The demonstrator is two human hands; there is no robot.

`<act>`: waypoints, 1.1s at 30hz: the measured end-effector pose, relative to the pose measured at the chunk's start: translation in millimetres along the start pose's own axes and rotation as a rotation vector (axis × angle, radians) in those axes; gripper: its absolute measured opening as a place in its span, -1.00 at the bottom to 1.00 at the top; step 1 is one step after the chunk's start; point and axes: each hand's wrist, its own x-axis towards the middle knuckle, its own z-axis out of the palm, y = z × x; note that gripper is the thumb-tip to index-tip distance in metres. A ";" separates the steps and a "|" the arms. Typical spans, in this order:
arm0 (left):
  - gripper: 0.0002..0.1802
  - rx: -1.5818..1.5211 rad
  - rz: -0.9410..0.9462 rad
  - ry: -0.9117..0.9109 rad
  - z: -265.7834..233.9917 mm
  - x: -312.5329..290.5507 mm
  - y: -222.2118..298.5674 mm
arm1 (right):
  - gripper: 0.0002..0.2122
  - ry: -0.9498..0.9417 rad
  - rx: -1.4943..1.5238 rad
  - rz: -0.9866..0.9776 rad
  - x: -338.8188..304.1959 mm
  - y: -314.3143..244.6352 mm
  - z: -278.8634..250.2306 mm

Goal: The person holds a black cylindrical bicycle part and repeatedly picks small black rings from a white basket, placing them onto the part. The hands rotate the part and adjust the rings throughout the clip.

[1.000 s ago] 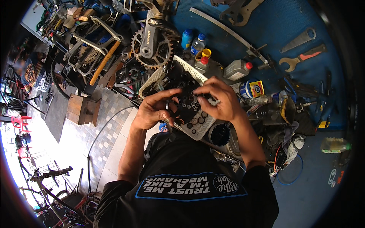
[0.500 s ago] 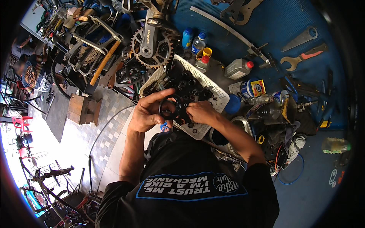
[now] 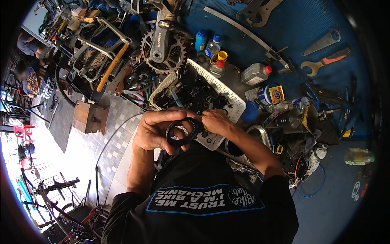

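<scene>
Between the thumb and fingers of my left hand [image 3: 153,129] is a black ring-shaped part [image 3: 194,131], tilted so its round opening shows. My right hand [image 3: 216,121] is closed over the near side of a white plastic basket [image 3: 233,92]; its fingertips and anything in them are hidden. Small dark rings and other bike parts [image 3: 199,90] lie loose in the basket. The held ring hangs close to the basket's near left edge, beside my right hand.
A crankset with a toothed chainring [image 3: 162,51] stands beyond the basket. Bottles [image 3: 254,74] and tubs [image 3: 271,94] crowd its right side. Wrenches [image 3: 325,61] hang on the blue board. A wooden stool [image 3: 90,117] stands on the floor at left; other people [image 3: 34,79] are farther off.
My left hand has come down nearer my body with the ring, and the ring has tilted. My right hand has barely moved. More of the basket's left part now shows.
</scene>
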 end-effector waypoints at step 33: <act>-0.11 0.465 -0.071 0.248 24.3 10.2 -1.6 | -0.83 0.761 0.846 0.011 -52.1 -62.5 -159.9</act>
